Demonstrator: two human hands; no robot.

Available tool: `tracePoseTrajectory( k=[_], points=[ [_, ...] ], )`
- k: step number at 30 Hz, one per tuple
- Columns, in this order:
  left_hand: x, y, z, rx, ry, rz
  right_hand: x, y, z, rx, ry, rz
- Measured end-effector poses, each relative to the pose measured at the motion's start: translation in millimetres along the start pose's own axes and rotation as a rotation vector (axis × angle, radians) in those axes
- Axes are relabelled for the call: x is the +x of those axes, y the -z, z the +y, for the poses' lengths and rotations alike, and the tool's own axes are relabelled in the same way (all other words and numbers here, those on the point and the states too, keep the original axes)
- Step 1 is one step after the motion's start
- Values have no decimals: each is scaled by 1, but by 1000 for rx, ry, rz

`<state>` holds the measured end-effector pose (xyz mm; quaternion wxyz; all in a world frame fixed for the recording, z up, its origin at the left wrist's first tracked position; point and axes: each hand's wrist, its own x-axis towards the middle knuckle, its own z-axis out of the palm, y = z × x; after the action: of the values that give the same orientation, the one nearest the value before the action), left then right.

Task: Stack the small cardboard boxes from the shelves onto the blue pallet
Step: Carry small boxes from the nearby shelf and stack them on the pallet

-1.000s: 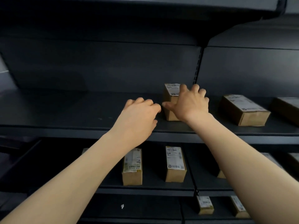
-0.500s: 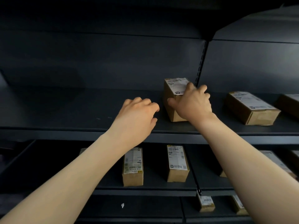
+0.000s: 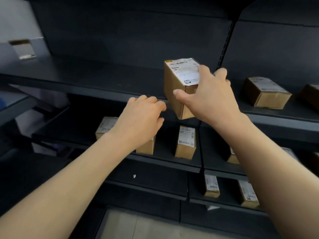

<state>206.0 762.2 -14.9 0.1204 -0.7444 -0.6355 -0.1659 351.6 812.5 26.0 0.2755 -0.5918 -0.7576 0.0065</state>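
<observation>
Small brown cardboard box with white shipping label, tilted, held clear of the dark shelf, more labelled boxes sat below.

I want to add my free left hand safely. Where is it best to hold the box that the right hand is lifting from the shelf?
Probably the bare left side wall of the lifted box, coming from the left. The right hand already covers its right end, with the thumb on the front face. The box is tilted, so the left hand, which is just beside it, could press that flat wall or support the lower corner.
</observation>
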Motion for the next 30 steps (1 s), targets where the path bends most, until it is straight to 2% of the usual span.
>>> tracePoseTrajectory(
  k=[7,16,23,30],
  points=[
    [-61,-10,9,17,155,-108,-70,12,5,34,101,-169],
    [-95,-59,-14,-69,286,-155,-95,-50,18,-44,57,-354],
    [-67,-126,-38,-133,395,-141,-77,-114,26,-80,-51,-351],
    [-30,-206,-64,-150,531,-195,-53,-166,42,-94,-121,-332]
  ],
)
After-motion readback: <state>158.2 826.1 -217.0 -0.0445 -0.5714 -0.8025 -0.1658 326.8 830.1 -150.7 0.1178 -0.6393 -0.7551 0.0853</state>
